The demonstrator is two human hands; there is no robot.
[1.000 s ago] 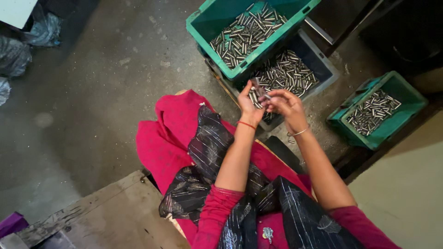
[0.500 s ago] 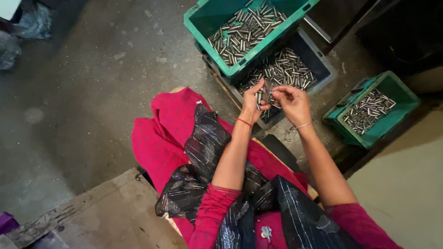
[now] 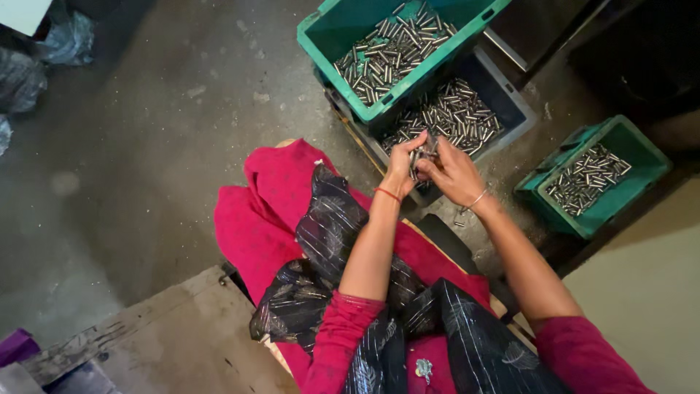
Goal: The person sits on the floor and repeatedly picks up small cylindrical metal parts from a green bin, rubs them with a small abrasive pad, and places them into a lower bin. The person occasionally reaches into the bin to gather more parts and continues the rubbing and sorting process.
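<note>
Both hands, left hand (image 3: 403, 164) and right hand (image 3: 453, 174), closed around metal pins (image 3: 421, 155), above grey bin (image 3: 510, 109).

grey plastic bags (image 3: 29, 62) top left | purple object (image 3: 14, 344) bottom left | concrete floor (image 3: 146, 146)

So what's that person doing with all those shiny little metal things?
A seated person holds a small bunch of metal pins between both hands, the left hand and right hand close together above a grey crate full of the same pins. A green crate of pins sits stacked partly over it, and a smaller green crate of pins stands to the right on the concrete floor.
</note>
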